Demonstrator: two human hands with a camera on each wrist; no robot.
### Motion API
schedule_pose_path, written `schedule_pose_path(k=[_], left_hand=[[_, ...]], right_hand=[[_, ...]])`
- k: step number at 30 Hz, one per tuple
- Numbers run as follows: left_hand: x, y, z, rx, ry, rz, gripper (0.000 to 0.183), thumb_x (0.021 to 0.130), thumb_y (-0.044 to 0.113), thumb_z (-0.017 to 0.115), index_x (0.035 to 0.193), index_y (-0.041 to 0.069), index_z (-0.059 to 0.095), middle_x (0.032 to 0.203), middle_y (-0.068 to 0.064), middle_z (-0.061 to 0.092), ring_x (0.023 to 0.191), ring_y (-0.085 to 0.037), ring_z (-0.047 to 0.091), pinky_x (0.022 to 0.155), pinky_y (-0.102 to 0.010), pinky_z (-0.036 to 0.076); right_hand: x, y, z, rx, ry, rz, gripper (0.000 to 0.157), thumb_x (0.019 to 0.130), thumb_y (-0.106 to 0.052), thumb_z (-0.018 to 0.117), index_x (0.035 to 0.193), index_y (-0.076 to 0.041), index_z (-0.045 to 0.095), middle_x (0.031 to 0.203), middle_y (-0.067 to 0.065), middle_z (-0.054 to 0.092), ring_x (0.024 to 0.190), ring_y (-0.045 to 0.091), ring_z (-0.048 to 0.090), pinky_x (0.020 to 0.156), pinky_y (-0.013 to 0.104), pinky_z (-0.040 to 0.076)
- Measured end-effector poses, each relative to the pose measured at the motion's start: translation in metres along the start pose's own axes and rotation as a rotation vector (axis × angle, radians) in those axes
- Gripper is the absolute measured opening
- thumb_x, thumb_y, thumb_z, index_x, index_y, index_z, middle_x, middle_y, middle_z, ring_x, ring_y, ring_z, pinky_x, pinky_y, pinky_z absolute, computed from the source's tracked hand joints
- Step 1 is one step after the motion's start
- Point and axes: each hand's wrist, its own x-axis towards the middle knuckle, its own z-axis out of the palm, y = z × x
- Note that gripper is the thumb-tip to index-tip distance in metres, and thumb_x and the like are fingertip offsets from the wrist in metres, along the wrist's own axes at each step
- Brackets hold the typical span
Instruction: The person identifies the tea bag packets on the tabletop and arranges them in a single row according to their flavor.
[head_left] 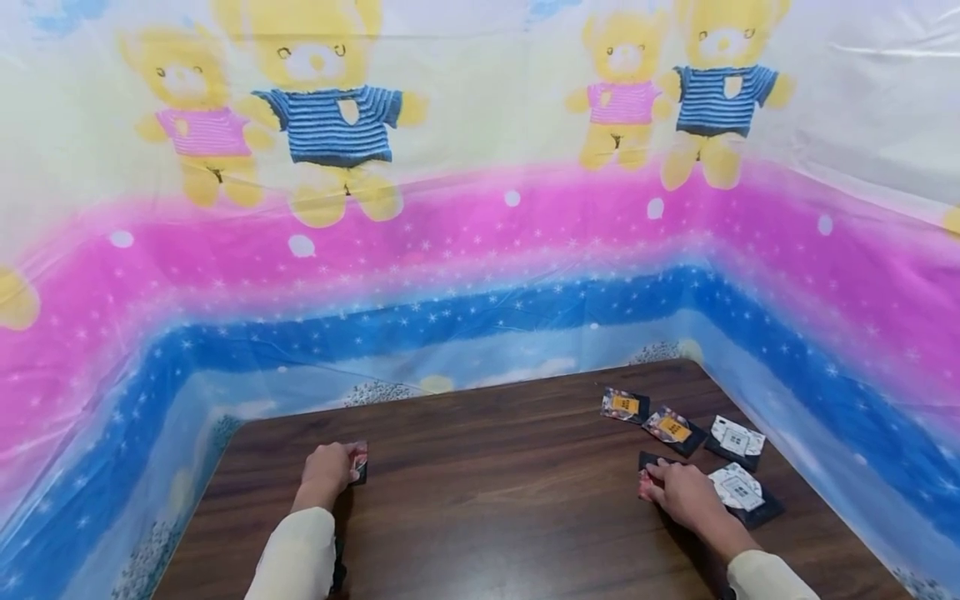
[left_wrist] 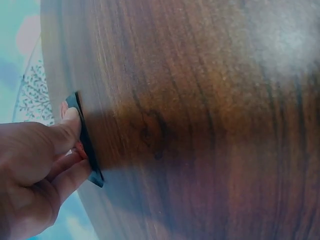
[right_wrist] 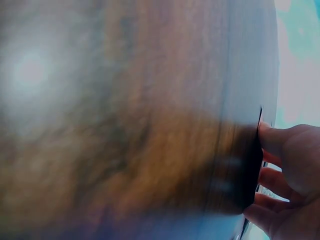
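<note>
At the left of the table, my left hand (head_left: 326, 468) grips a small flat packet (head_left: 361, 463) with red print and a black back. The left wrist view shows this packet edge-on (left_wrist: 89, 142), with thumb and fingers at its printed side. On the right, my right hand (head_left: 686, 492) holds another flat black packet (head_left: 647, 461) with red print, partly hidden by the fingers. In the right wrist view, its dark side (right_wrist: 252, 170) faces the table, fingertips along its edge. Just beyond the right hand lies a black packet with a white label (head_left: 738, 487).
Two orange-labelled packets (head_left: 625, 405) and a second white-labelled packet (head_left: 737, 439) lie at the table's back right. The brown wooden table (head_left: 480, 483) meets a bear-printed cloth (head_left: 480, 308) behind and at both sides. Something dark (head_left: 339, 567) shows beside the left sleeve.
</note>
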Motion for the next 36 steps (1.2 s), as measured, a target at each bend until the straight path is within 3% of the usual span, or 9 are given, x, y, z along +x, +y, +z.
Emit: schedule_pose_path(k=[6,15,24,32,36], left_hand=[[0.002,0.005,-0.001,-0.004,0.017,-0.001,0.043,0.09,0.012,0.077,0.13,0.0,0.068,0.101,-0.025,0.072,0.088,-0.036,0.069,0.082,-0.051,0.058],[-0.001,0.008,-0.003,0.033,-0.007,-0.023,0.05,0.09,0.013,0.077,0.137,0.004,0.064,0.111,-0.029,0.071,0.093,-0.04,0.07,0.082,-0.052,0.058],[-0.006,0.007,-0.003,0.006,0.023,-0.026,0.045,0.089,0.012,0.078,0.132,0.002,0.067,0.104,-0.027,0.073,0.09,-0.039,0.07,0.081,-0.051,0.058],[-0.007,0.002,-0.002,-0.018,0.022,-0.021,0.033,0.089,0.015,0.079,0.119,0.002,0.074,0.099,-0.024,0.073,0.087,-0.037,0.069,0.08,-0.051,0.057],[-0.005,0.0,-0.001,-0.011,0.024,-0.005,0.034,0.089,0.016,0.079,0.121,0.003,0.073,0.1,-0.023,0.073,0.088,-0.036,0.068,0.081,-0.051,0.057]], right_hand=[[0.006,-0.006,-0.006,0.022,-0.003,0.025,0.038,0.096,-0.022,0.07,0.128,-0.003,0.07,0.134,0.031,0.063,0.115,0.047,0.065,0.093,0.06,0.053],[0.012,-0.015,-0.001,0.061,0.029,0.003,0.034,0.093,-0.016,0.071,0.122,0.0,0.073,0.123,0.023,0.071,0.097,0.034,0.071,0.085,0.056,0.056],[0.017,-0.028,0.004,0.066,0.07,-0.019,0.034,0.092,-0.017,0.072,0.122,-0.002,0.074,0.13,0.028,0.066,0.11,0.047,0.067,0.092,0.058,0.053],[0.021,-0.036,0.006,0.106,0.093,-0.038,0.034,0.09,-0.017,0.075,0.121,-0.003,0.075,0.13,0.026,0.067,0.113,0.046,0.066,0.094,0.057,0.052],[0.023,-0.041,0.006,0.116,0.109,-0.043,0.035,0.089,-0.019,0.077,0.121,-0.004,0.075,0.13,0.025,0.067,0.112,0.045,0.067,0.094,0.057,0.052]])
